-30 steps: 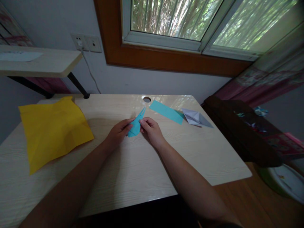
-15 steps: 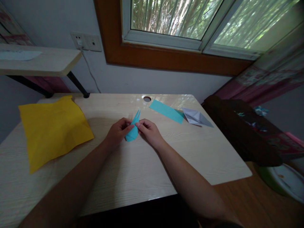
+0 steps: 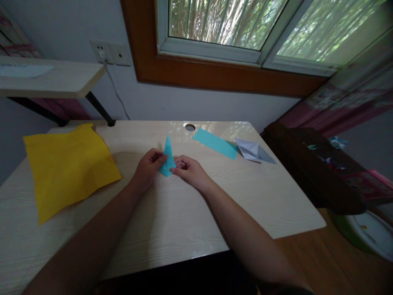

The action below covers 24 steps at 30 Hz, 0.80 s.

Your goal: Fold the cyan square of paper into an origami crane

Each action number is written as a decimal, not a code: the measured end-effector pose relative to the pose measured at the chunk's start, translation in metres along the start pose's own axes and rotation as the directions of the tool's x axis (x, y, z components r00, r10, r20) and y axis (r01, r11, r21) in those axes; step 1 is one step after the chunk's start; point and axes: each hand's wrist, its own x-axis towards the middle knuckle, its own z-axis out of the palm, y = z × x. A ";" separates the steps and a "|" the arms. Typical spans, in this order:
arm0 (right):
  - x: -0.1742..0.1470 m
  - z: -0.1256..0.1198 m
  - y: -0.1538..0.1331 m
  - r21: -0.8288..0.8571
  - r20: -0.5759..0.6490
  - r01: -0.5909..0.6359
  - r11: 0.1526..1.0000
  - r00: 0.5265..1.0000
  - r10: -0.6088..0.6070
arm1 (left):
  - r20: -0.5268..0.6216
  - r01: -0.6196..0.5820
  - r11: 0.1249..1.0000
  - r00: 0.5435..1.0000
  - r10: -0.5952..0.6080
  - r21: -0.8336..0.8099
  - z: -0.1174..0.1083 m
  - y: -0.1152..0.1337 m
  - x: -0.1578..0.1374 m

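A small folded piece of turquoise paper (image 3: 168,160) is held up between my hands near the middle of the desk, its narrow pointed end away from me. My left hand (image 3: 150,165) pinches its left side, thumb on top. At the lower right corner, my right hand (image 3: 189,171) grips the paper between thumb and fingers. The fingers behind the paper are hidden. To the right lies a flat turquoise paper strip (image 3: 215,143), and touching or very near its end is a folded whitish paper shape (image 3: 253,150).
A large yellow sheet (image 3: 70,168) with a curled edge covers the left of the pale wooden desk (image 3: 184,221). A raised shelf (image 3: 70,82) on black legs stands at the back left. The desk has a round cable hole (image 3: 190,128) near the wall, below the window.
The folded turquoise paper has shifted slightly left and turned more upright; its two tips now appear close together. My right hand has slid down to its lower right corner.
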 end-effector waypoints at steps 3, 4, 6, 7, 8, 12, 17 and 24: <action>0.001 0.000 0.000 0.027 -0.025 0.005 1.000 1.000 -0.005 | -0.019 0.020 0.997 1.000 -0.022 -0.081 0.000 -0.002 0.002; 0.001 0.000 0.000 0.030 -0.030 0.002 1.000 1.000 -0.001 | -0.029 0.020 0.995 0.999 -0.023 -0.094 0.000 -0.003 0.003; 0.001 0.000 0.001 0.033 -0.040 -0.010 0.999 0.999 0.011 | -0.041 0.017 0.995 0.999 -0.021 -0.102 0.000 -0.003 0.004; 0.001 0.000 0.001 0.034 -0.044 -0.017 0.999 0.999 0.018 | -0.040 0.018 0.995 0.999 -0.022 -0.094 0.001 -0.003 0.004; 0.001 0.000 0.001 0.039 -0.045 -0.023 0.999 0.999 0.025 | -0.035 0.021 0.997 0.999 -0.023 -0.079 0.001 -0.003 0.004; 0.002 -0.001 0.000 0.123 -0.042 -0.050 0.991 0.998 0.056 | 0.004 0.010 1.000 1.000 -0.010 0.025 0.002 -0.002 0.003; 0.004 -0.003 0.002 0.236 -0.075 -0.065 0.970 0.994 0.085 | 0.079 0.009 0.995 0.997 -0.017 0.095 0.000 -0.004 0.001; 0.007 -0.002 0.005 0.251 -0.142 -0.044 0.967 0.986 0.082 | 0.088 0.046 0.996 0.995 -0.053 0.074 0.000 -0.005 0.003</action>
